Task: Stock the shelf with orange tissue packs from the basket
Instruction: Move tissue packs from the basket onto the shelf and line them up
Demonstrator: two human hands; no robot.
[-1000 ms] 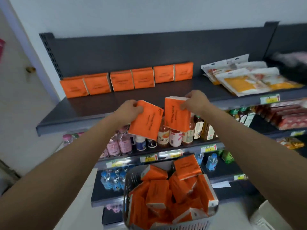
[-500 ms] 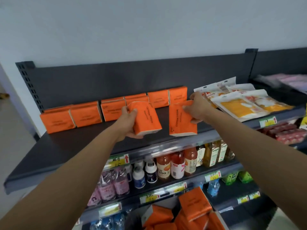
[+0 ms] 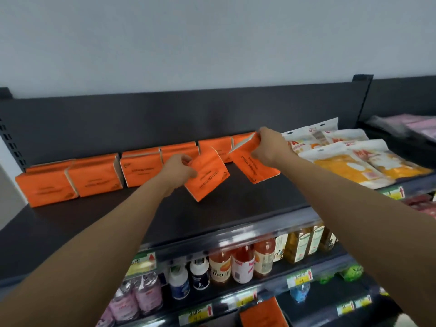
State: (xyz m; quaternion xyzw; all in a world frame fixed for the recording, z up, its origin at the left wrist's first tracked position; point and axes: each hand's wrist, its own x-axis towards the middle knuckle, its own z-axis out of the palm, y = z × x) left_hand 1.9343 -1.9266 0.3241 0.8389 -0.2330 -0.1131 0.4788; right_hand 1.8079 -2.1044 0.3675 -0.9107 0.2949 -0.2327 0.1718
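In the head view, the person was putting two packs on the top shelf (image 3: 212, 215) at once. The left hand (image 3: 178, 169) was closed around one orange tissue pack (image 3: 207, 177), with the fingers pinching its upper left corner. That pack was tilted, and its low corner looked to be touching the shelf or just above it; I could not tell which. The right hand (image 3: 269, 147) was closed around a second pack (image 3: 253, 166) by its top edge. That one was tilted too, and its bottom was near the shelf.

Behind both packs stood a row of orange packs (image 3: 94, 178) along the dark back wall. To the right lay yellow and white snack bags (image 3: 354, 159), just beside the right hand.

This looked like the placing step. Next, I think each pack needed to be turned straight, set down flat in front of the row, and let go. The right pack needed care so it would not bump the snack bags.

The basket was almost all cut off. Only one orange pack at the bottom edge (image 3: 262, 312) showed, so how many were left could not be seen. The bottles (image 3: 240, 265) on the lower shelf were blurry. The small words on the packs were too hard to read.
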